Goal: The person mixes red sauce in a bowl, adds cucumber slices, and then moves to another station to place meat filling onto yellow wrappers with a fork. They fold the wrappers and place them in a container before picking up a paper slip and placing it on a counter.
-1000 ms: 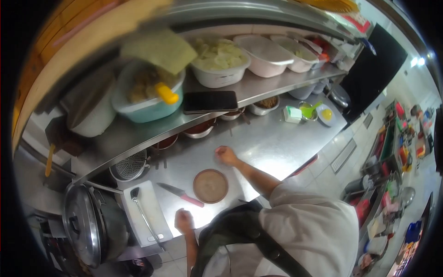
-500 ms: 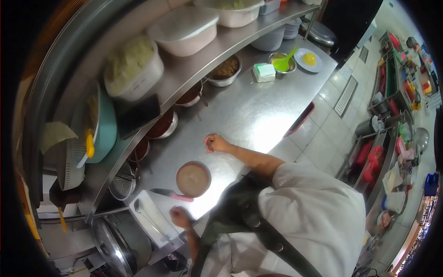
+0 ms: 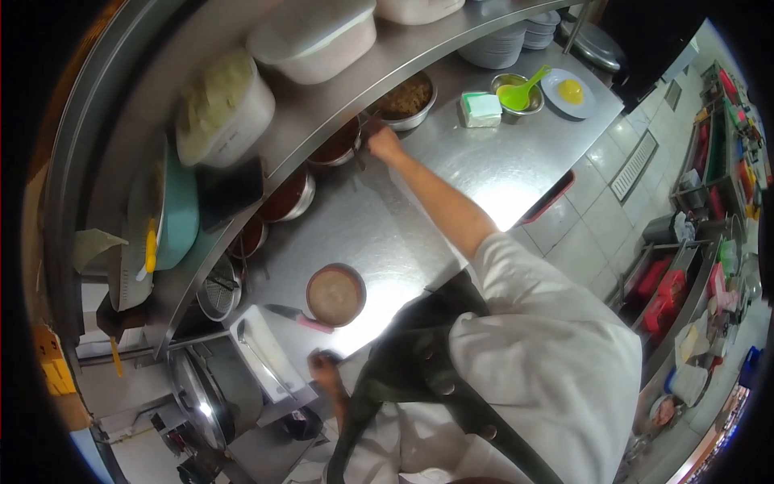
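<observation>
My right hand point(image 3: 384, 142) reaches to the back of the steel table, at the gap between a bowl of brown shredded food point(image 3: 405, 98) and a bowl of red sauce point(image 3: 337, 148). Its fingers are blurred and in shadow under the shelf, so I cannot tell what they grip. My left hand point(image 3: 323, 369) is curled at the table's front edge, with a dark patch at its fingers. Close to it lies a knife with a pink handle point(image 3: 314, 324). Beside the knife stands a round brown dish point(image 3: 336, 296) with a beige-brown surface inside.
More sauce bowls point(image 3: 292, 199) line the back under a shelf point(image 3: 310, 133) that carries white tubs point(image 3: 318, 44). A white tray point(image 3: 266, 355) with a long utensil lies at left. Toward the far end are a wrapped block point(image 3: 481, 109), a green spoon point(image 3: 520, 91) in a bowl, and a plate point(image 3: 569, 93).
My right hand has moved from the middle of the table up to the bowls at the back. My left hand has shifted slightly, and the whole view has moved a little.
</observation>
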Motion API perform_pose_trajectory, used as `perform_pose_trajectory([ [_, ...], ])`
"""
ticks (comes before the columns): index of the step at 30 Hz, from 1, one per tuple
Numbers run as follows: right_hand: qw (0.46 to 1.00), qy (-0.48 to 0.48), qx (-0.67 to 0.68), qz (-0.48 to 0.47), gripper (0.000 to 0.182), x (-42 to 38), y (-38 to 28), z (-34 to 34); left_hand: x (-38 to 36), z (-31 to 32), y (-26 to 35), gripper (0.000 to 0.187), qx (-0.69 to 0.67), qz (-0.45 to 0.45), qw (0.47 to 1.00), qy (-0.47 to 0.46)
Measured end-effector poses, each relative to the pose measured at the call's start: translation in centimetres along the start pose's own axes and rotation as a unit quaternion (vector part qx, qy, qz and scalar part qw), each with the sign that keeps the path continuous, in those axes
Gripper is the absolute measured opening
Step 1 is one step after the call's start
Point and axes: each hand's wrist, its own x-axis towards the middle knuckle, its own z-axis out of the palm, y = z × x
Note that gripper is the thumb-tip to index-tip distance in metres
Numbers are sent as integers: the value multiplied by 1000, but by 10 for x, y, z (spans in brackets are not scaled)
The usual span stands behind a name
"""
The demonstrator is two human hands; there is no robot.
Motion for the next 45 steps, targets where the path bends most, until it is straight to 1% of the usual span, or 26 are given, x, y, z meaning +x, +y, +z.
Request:
perform_pose_trajectory([
  [1,1000,-6,3,1,29,18,18,7,-2,1,4,22,32,-3,999,8],
  [2,984,0,-104,-145,31,41,51,21,-6,0,4,22,65,-6,998,15],
  [3,935,6,-205,-288,37,53,69,33,-3,-2,-5,21,104,-8,994,18],
  [4,936,1,-199,-290,37,56,70,39,-6,-4,-5,21,105,-12,994,25],
  [6,955,-150,-256,-15,35,61,63,38,-5,-2,2,20,16,7,1000,-1],
  [7,969,-142,-162,119,32,46,3,13,-5,-2,4,18,32,-6,999,5],
  [10,977,-79,-196,43,28,24,-27,-2,-1,-1,-14,17,12,22,999,24],
  [12,982,-55,-175,52,25,12,-48,-7,1,0,-18,17,34,56,997,42],
  [14,989,27,-143,18,22,5,-58,-9,2,4,-9,17,57,90,993,58],
  [16,984,-8,-177,14,23,4,-75,-18,0,5,6,19,75,27,995,68],
  [21,968,-51,-242,-36,26,-1,-84,-17,11,7,-5,19,144,15,980,133],
  [24,975,-75,-211,-3,28,-7,-74,-17,17,10,-15,18,189,1,962,197],
  [26,950,-20,-298,-90,31,-12,-69,-13,16,10,6,17,203,-21,960,191],
  [27,885,110,-414,-184,37,-20,-69,-6,18,12,-2,17,219,-20,953,209],
  [30,888,64,-412,-194,41,-34,-123,6,20,19,-8,16,227,-23,941,249],
  [31,919,-108,-308,-220,41,-29,-121,12,20,20,-11,15,225,-19,939,260],
  [32,963,-182,-195,-44,37,-39,-146,28,20,23,-13,14,225,-14,937,269],
  [34,920,-308,-226,-89,36,-46,-144,63,22,25,-10,11,221,-8,933,284],
  [37,908,-348,-231,-27,40,-52,-105,120,22,27,-11,9,219,0,930,296],
  [38,904,-355,-236,-32,40,-53,-124,122,22,28,-14,9,214,-9,930,299],
  [40,764,-482,-399,-160,36,-46,-160,127,21,28,-15,8,201,14,930,307],
  [41,758,-486,-401,-167,36,-45,-159,135,21,27,-15,8,197,6,929,312],
  [42,848,-433,-305,-6,28,-43,-158,145,20,28,-14,8,198,17,927,319],
  [43,899,-359,-196,156,20,-42,-158,152,21,27,-13,7,199,29,924,327],
  [44,897,-364,-201,149,20,-39,-157,153,21,26,-13,7,194,21,923,332],
  [45,907,-339,0,252,15,-35,-155,150,21,25,-13,7,186,29,925,329],
])
